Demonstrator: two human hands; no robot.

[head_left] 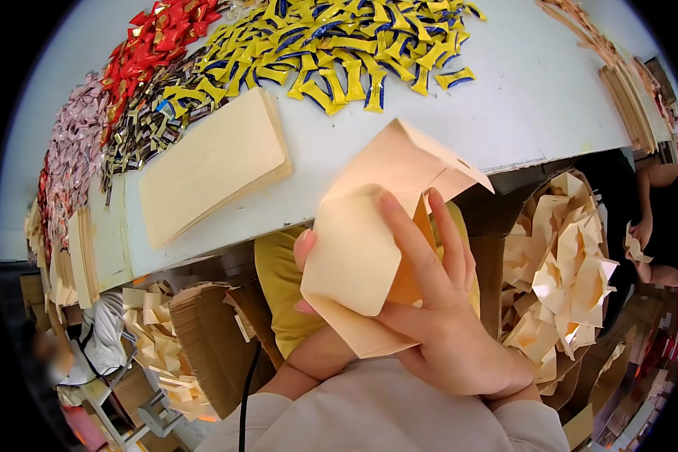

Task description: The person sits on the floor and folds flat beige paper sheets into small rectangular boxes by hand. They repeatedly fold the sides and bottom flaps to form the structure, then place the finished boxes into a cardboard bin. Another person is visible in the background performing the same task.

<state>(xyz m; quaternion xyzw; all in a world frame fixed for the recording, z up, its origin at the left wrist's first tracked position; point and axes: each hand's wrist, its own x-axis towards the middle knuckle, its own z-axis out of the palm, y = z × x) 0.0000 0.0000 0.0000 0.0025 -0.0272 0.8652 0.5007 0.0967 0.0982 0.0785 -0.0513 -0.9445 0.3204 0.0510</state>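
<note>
Over my lap at the table's edge is a partly folded cream card box (354,256), its flaps standing at angles. My left hand (304,248) holds it from behind on the left; only fingertips show round the edge, with the rest hidden by the card. My right hand (448,324) grips the box from the right, index and middle fingers stretched up against its panels and the thumb at the lower edge of the front panel. On the table (535,113), just beyond my hands, lies a stack of flat cream card blanks (215,162).
Yellow-wrapped candies (346,64), red-wrapped ones (158,45), dark-wrapped ones (139,124) and pink-wrapped ones (75,135) are heaped on the table. Cartons of folded card pieces stand at right (497,286) and left (203,339). Another person's hand (642,232) is at far right.
</note>
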